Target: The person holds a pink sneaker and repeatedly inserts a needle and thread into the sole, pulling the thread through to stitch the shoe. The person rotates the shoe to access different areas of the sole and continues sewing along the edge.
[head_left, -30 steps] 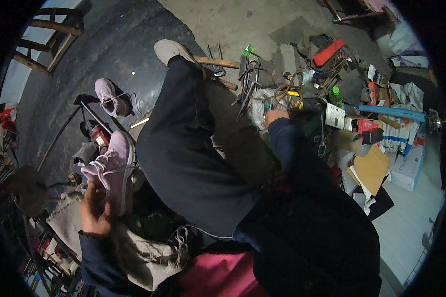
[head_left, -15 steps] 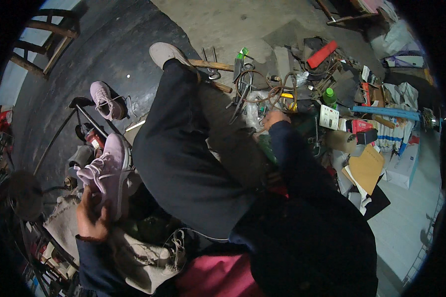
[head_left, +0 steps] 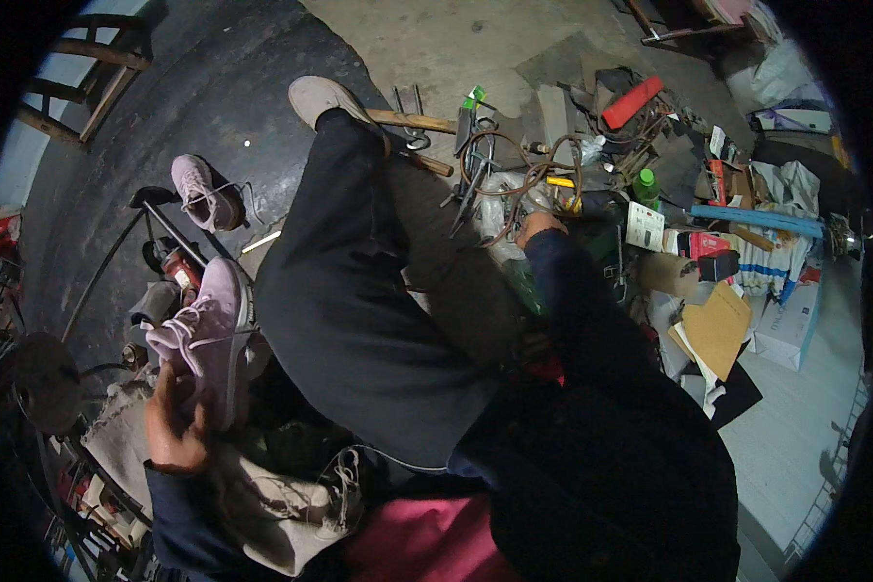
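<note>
My left hand [head_left: 175,422] grips a pink lace-up sneaker [head_left: 213,344] at the lower left, fingers at its collar. Its mate [head_left: 204,199] lies farther forward on the dark floor mat [head_left: 116,204], laces loose. My right hand [head_left: 535,225] reaches into the pile of tools beside my trousered leg, fingers curled on something I cannot make out. Around it are a plastic bag [head_left: 500,233], looped brown cable [head_left: 524,165], dark scissor-like tools [head_left: 466,199] and a yellow-handled tool [head_left: 560,181].
A black stand [head_left: 179,233] and beige cloth [head_left: 116,436] are by the left shoe. Right: green bottle [head_left: 647,189], blue bar [head_left: 752,218], red object [head_left: 632,100], envelope [head_left: 716,330], white box [head_left: 786,330]. Wooden chair frame [head_left: 92,78] at upper left; my shoe [head_left: 315,97] ahead.
The view has shifted slightly, so the scene sits a little farther left. My left hand keeps hold of the sneaker; my right hand's fingers have moved slightly within the tool pile.
</note>
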Demonstrator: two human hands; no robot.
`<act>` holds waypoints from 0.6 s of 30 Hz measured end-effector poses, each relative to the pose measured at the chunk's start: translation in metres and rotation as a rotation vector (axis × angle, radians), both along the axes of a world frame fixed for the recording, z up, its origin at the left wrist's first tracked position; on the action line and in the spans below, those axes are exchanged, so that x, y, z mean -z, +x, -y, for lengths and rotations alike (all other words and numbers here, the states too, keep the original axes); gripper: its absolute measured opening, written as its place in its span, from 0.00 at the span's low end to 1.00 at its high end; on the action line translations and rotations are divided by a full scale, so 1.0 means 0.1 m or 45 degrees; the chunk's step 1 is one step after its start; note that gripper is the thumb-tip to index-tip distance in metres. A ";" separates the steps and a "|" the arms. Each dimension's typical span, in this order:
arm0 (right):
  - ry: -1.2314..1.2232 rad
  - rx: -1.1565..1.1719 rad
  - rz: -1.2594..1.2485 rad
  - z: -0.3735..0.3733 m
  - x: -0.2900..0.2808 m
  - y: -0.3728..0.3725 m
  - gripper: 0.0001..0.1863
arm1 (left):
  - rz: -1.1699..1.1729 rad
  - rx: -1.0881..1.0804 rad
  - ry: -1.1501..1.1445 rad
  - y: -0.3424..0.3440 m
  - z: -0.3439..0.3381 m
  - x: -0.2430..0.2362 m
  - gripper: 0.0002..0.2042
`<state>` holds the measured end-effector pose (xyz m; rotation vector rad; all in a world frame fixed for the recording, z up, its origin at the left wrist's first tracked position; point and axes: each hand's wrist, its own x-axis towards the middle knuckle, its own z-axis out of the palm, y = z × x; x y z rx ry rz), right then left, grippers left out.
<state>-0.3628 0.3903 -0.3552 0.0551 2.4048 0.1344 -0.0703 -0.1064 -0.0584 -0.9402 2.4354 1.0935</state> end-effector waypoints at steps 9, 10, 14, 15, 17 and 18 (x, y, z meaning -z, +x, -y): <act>0.026 0.061 0.000 0.11 -0.06 -0.01 0.22 | -0.215 -0.013 0.072 0.00 -0.03 0.05 0.32; 0.007 0.083 0.015 0.08 -0.07 -0.01 0.22 | -0.198 0.023 0.039 0.00 -0.03 0.06 0.32; -0.049 0.136 0.021 0.00 -0.10 -0.01 0.23 | -0.091 0.109 -0.040 -0.01 0.01 0.04 0.33; -0.052 0.132 0.001 0.00 -0.10 -0.01 0.23 | -0.078 0.117 -0.022 -0.02 0.03 0.03 0.34; -0.050 0.121 0.003 0.08 -0.07 -0.02 0.24 | 0.006 0.135 -0.013 -0.03 0.05 0.00 0.34; -0.041 0.113 0.004 0.12 -0.04 -0.02 0.24 | 0.036 0.145 0.007 -0.03 0.05 -0.01 0.34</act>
